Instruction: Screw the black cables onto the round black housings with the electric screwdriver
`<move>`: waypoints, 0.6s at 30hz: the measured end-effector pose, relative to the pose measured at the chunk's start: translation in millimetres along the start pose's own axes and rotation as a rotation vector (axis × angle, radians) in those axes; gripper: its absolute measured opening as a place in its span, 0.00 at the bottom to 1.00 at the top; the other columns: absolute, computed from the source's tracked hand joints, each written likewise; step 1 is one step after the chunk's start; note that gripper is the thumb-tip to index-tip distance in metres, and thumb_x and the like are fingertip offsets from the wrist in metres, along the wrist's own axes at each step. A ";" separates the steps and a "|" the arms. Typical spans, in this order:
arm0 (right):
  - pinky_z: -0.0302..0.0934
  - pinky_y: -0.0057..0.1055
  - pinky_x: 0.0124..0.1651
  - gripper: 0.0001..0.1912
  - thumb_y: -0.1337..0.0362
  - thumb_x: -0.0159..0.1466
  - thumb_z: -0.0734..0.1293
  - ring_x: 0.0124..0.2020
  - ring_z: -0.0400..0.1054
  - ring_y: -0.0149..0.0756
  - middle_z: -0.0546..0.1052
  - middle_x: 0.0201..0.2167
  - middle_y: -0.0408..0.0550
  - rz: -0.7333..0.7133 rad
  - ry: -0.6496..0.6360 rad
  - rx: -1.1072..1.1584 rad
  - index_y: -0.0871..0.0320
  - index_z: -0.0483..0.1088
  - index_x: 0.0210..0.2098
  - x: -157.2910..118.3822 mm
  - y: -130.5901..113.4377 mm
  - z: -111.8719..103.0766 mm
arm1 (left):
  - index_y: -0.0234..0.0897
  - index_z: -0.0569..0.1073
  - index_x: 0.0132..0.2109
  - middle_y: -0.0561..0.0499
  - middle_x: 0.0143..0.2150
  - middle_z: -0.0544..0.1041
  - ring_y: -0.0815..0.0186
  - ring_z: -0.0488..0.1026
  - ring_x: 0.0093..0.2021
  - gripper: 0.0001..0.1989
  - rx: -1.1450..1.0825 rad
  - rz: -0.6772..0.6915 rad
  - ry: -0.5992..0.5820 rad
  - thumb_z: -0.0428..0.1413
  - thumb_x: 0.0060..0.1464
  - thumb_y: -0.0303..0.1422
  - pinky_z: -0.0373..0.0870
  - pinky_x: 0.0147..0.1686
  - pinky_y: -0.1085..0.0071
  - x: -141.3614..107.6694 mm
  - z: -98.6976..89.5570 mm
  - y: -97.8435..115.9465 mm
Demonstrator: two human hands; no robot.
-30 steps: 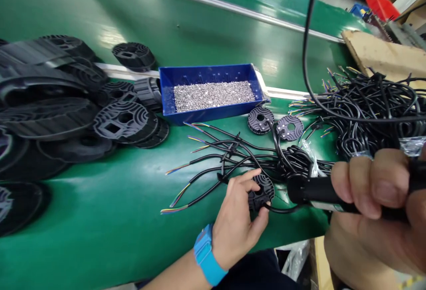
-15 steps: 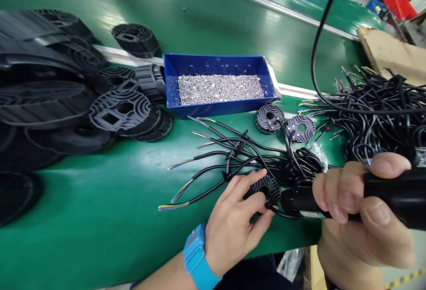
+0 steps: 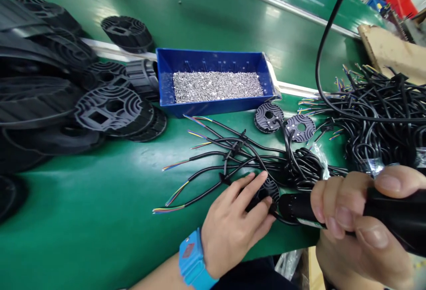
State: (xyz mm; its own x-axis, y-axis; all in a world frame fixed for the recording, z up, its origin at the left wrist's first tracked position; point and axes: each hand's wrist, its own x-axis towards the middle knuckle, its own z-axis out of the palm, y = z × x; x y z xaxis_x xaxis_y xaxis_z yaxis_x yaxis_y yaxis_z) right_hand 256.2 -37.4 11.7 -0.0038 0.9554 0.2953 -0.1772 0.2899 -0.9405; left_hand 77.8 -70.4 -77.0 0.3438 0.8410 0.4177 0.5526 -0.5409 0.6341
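Note:
My right hand (image 3: pixel 362 219) is wrapped round a black electric screwdriver (image 3: pixel 301 210), which lies nearly level with its front end pointing left. That end is close beside a black round plastic cap (image 3: pixel 270 188) with a ridged pattern; the bit's tip is hidden. My left hand (image 3: pixel 233 221), with a blue wrist strap (image 3: pixel 196 256), grips the cap against the bench and covers part of it. A black cable leaves the cap below the screwdriver. Just behind lie black cables (image 3: pixel 213 154) with stripped coloured wire ends, and two similar caps (image 3: pixel 269 117) with cables attached.
A blue bin (image 3: pixel 213 103) of small metal screws (image 3: pixel 216 86) stands behind the cables. Black ridged plastic parts (image 3: pixel 109 110) are heaped on the left. A large cable bundle (image 3: pixel 376 121) and a sheet of cardboard (image 3: pixel 392 54) lie on the right. A black cord (image 3: pixel 321 50) hangs down there.
The view has shifted slightly. The left hand's fingers have closed in more over the cap. The screwdriver's rear end and my right hand sit a little lower.

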 end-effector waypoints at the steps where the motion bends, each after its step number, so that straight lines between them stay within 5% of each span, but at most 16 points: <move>1: 0.66 0.31 0.24 0.14 0.68 0.70 0.71 0.21 0.63 0.25 0.72 0.30 0.38 0.006 -0.005 0.002 0.51 0.67 0.52 0.1 0.4 -0.6 | 0.37 0.79 0.45 0.39 0.64 0.77 0.50 0.76 0.60 0.04 -0.005 -0.005 0.002 0.59 0.65 0.30 0.82 0.54 0.56 -0.1 -0.2 -0.7; 10: 0.67 0.32 0.25 0.14 0.68 0.69 0.71 0.22 0.65 0.24 0.73 0.32 0.38 -0.005 0.034 0.003 0.51 0.68 0.52 -1.4 1.7 2.2 | 0.39 0.72 0.37 0.43 0.60 0.78 0.54 0.75 0.49 0.03 -0.114 -0.188 -0.002 0.59 0.60 0.29 0.79 0.48 0.57 3.1 7.0 5.6; 18: 0.65 0.32 0.25 0.16 0.70 0.65 0.74 0.21 0.62 0.29 0.72 0.27 0.39 -0.032 0.122 0.017 0.52 0.69 0.49 -0.9 6.0 -0.7 | 0.39 0.72 0.41 0.41 0.57 0.76 0.51 0.73 0.55 0.07 -0.187 -0.249 0.037 0.57 0.55 0.27 0.76 0.52 0.52 4.8 19.3 8.7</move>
State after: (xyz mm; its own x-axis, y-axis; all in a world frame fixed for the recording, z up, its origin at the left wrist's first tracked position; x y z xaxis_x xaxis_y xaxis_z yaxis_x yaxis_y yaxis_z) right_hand 255.8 -36.4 5.7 0.1217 0.9456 0.3015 -0.1917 0.3205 -0.9277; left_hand 98.9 -70.8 -82.0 0.1855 0.9486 0.2563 0.4661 -0.3146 0.8269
